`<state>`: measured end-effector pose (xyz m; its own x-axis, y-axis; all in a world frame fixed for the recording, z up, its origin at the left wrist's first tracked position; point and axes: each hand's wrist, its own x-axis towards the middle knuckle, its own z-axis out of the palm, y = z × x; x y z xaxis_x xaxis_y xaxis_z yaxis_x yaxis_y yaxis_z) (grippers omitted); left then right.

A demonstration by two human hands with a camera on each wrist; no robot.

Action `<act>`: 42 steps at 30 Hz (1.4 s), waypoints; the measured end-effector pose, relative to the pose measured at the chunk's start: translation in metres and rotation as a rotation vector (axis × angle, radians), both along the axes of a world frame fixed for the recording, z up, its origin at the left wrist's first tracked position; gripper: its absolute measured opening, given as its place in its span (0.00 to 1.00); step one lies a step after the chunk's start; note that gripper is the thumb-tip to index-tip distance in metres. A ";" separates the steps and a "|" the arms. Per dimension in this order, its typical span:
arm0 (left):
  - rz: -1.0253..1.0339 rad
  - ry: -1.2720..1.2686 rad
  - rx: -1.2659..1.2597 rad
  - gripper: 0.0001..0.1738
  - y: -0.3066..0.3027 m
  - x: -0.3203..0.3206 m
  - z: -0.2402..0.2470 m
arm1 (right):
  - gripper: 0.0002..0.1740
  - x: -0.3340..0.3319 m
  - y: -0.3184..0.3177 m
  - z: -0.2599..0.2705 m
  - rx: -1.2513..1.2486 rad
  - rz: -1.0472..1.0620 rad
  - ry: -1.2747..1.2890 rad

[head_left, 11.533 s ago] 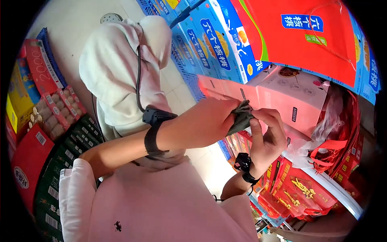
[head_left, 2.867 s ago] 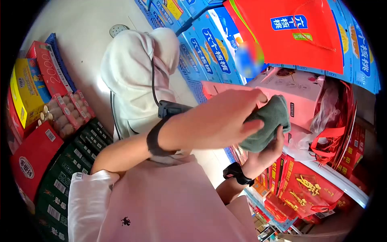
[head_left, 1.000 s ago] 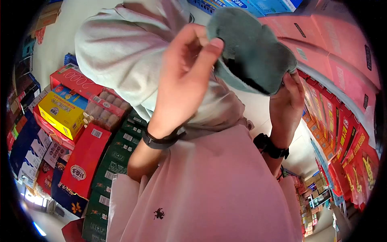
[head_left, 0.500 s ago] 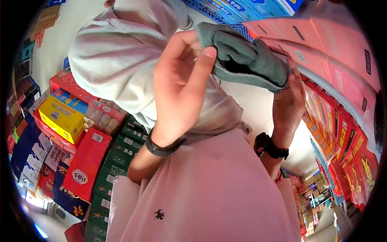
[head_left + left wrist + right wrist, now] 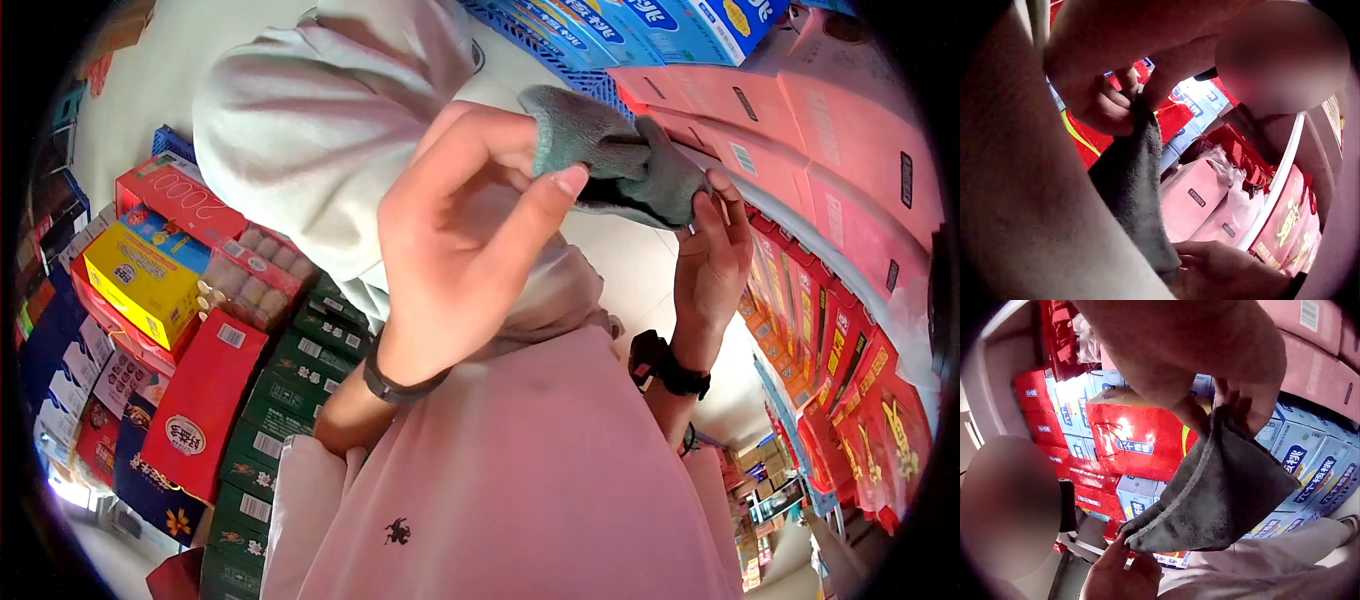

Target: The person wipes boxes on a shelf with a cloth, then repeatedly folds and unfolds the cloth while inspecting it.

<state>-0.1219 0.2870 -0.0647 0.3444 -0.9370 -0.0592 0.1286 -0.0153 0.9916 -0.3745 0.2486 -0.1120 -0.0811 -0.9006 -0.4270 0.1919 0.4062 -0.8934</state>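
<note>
Between my hands a grey-green cloth (image 5: 590, 135) is stretched in the head view, loosely folded, with a dark hollow between its layers. My left hand (image 5: 432, 255) pinches its left end between thumb and fingers. At the opposite end, the fingertips of my right hand (image 5: 714, 270) grip a corner. The left wrist view shows the cloth (image 5: 1132, 181) hanging down from the left hand's fingers to the right hand (image 5: 1229, 272). In the right wrist view the cloth (image 5: 1216, 500) spreads into a triangle with a pale seam along one edge.
Pink cartons (image 5: 840, 140) and red gift bags (image 5: 890, 430) line the right side. Blue drink cartons (image 5: 650, 30) stand at the top. Dark green boxes (image 5: 290, 390), a red box (image 5: 200, 400) and a yellow box (image 5: 140, 280) are stacked on the left.
The bunched cloth was opened out, then lowered slightly and folded narrower over the last second. The head view has turned, bringing more left-side boxes into sight. Both hands keep their hold.
</note>
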 end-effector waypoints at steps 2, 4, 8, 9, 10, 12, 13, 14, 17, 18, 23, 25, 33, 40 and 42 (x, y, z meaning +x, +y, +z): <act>-0.006 -0.091 -0.036 0.11 0.004 0.004 0.000 | 0.22 0.008 -0.001 0.007 -0.007 -0.024 0.039; 0.003 -0.143 -0.046 0.12 0.010 0.006 0.000 | 0.23 0.001 -0.002 0.008 0.012 0.014 0.001; 0.011 -0.161 -0.052 0.14 0.013 0.010 0.001 | 0.21 -0.007 -0.002 0.004 0.003 0.033 -0.081; 0.017 -0.145 -0.048 0.14 0.013 0.010 0.001 | 0.19 -0.007 -0.003 0.004 -0.003 0.010 -0.087; 0.024 -0.128 -0.043 0.14 0.012 0.010 0.001 | 0.17 -0.006 -0.003 0.004 -0.009 -0.014 -0.093; 0.037 -0.117 -0.001 0.13 0.014 0.010 0.006 | 0.15 -0.006 -0.001 0.004 -0.020 -0.037 -0.085; 0.045 -0.112 0.020 0.13 0.014 0.010 0.008 | 0.13 -0.007 -0.001 0.004 -0.027 -0.035 -0.072; 0.048 -0.103 0.025 0.13 0.014 0.011 0.009 | 0.12 -0.008 -0.001 0.003 -0.035 -0.033 -0.059; 0.061 -0.031 0.034 0.14 0.014 0.013 0.011 | 0.11 -0.003 -0.001 0.009 -0.092 -0.061 0.018; 0.068 0.021 0.030 0.16 0.015 0.013 0.011 | 0.11 -0.005 -0.001 0.010 -0.118 -0.090 0.008; 0.154 0.203 -0.027 0.33 0.004 0.011 0.014 | 0.10 -0.009 -0.003 0.019 -0.227 -0.147 -0.074; 0.160 0.183 -0.055 0.35 0.004 0.011 0.014 | 0.11 -0.013 -0.004 0.021 -0.264 -0.139 -0.135; 0.018 -0.284 -0.061 0.16 0.003 0.030 0.016 | 0.28 -0.015 -0.012 0.052 -0.405 -0.172 0.020; -0.059 -0.495 -0.031 0.21 -0.003 0.043 0.028 | 0.27 -0.048 -0.020 0.069 -0.532 -0.048 0.000; -0.068 -0.607 -0.048 0.19 -0.005 0.049 0.031 | 0.26 -0.061 -0.023 0.069 -0.552 -0.030 0.128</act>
<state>-0.0727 0.2824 -0.0336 0.2431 -0.9546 0.1722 -0.4590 0.0432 0.8874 -0.4356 0.2259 -0.0429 -0.1299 -0.9841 0.1211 0.0723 -0.1312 -0.9887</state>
